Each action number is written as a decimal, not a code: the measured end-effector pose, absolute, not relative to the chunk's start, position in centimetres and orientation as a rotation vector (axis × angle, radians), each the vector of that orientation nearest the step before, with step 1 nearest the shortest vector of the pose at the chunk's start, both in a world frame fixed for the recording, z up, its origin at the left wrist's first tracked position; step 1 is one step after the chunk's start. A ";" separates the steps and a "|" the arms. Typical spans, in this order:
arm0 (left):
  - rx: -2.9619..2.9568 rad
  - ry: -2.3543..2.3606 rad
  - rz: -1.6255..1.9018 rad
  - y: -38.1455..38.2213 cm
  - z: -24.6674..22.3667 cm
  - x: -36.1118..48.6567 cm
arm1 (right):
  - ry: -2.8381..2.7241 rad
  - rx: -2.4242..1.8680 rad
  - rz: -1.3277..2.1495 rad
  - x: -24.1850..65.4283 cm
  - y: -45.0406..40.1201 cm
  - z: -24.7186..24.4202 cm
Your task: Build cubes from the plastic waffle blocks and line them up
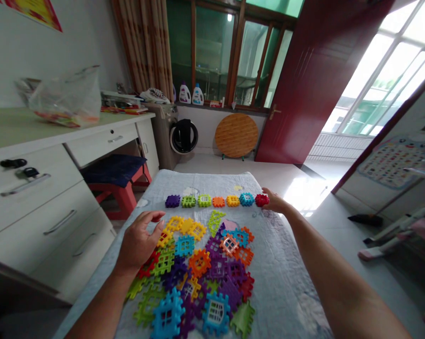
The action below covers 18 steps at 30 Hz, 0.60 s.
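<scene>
My right hand (275,202) reaches to the far right of the cloth and grips a red interlocking block (262,200), the rightmost in a row. Leftward in that row stand a blue block (247,199), a yellow block (232,200), an orange block (218,202), two green blocks (204,200) and a purple block (172,201). Over the left side of a loose pile of plastic interlocking tiles (199,263) hovers my left hand (139,240), fingers apart and curved, holding nothing. A lime triangular tile (216,222) lies between pile and row.
A pale blue patterned cloth (276,263) covers the table. At left are a white desk (32,197) and a red stool (124,195) with a dark top. Behind stand a washing machine (163,136), a round wooden tabletop (236,135) and a dark red door (304,80).
</scene>
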<state>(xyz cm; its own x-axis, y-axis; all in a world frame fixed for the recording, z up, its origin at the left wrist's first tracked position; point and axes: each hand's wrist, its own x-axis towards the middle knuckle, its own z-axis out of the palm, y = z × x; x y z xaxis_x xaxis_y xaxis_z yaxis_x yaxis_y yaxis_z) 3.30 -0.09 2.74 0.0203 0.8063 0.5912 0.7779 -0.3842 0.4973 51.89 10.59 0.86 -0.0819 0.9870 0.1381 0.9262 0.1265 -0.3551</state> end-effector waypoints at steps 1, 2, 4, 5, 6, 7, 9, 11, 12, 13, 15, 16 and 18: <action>2.215 1.726 1.321 -0.1 2.7 3.3 | -2.079 -1.884 0.263 51.8 10.7 0.9; 2.210 1.730 1.319 -0.1 2.7 3.3 | -2.083 -1.917 0.281 51.7 10.9 0.9; 2.203 1.736 1.318 -0.1 2.8 3.2 | -2.083 -1.986 0.307 51.5 11.1 0.9; 2.199 1.741 1.319 -0.1 2.8 3.2 | -2.081 -2.011 0.310 51.5 11.2 0.9; 2.194 1.746 1.316 -0.1 2.8 3.1 | -2.081 -2.022 0.309 51.4 11.3 0.9; 2.188 1.750 1.314 -0.1 2.8 3.1 | -2.082 -2.023 0.307 51.3 11.4 0.9; 2.176 1.755 1.312 -0.1 2.8 3.1 | -2.086 -2.003 0.312 51.2 11.5 1.0; 2.174 1.755 1.314 -0.1 2.8 3.1 | -2.092 -1.978 0.334 51.1 11.5 1.1; 2.175 1.754 1.316 -0.1 2.8 3.1 | -2.095 -1.968 0.346 51.1 11.5 1.2; 2.177 1.754 1.316 -0.1 2.8 3.1 | -2.100 -1.957 0.356 51.1 11.5 1.3; 2.176 1.757 1.315 -0.1 2.8 3.1 | -2.113 -1.938 0.366 51.1 11.6 1.4; 2.174 1.760 1.319 -0.1 2.9 3.1 | -2.119 -1.930 0.368 51.1 11.7 1.3; 2.173 1.762 1.331 -0.1 2.9 3.0 | -2.124 -1.927 0.370 51.2 11.9 1.2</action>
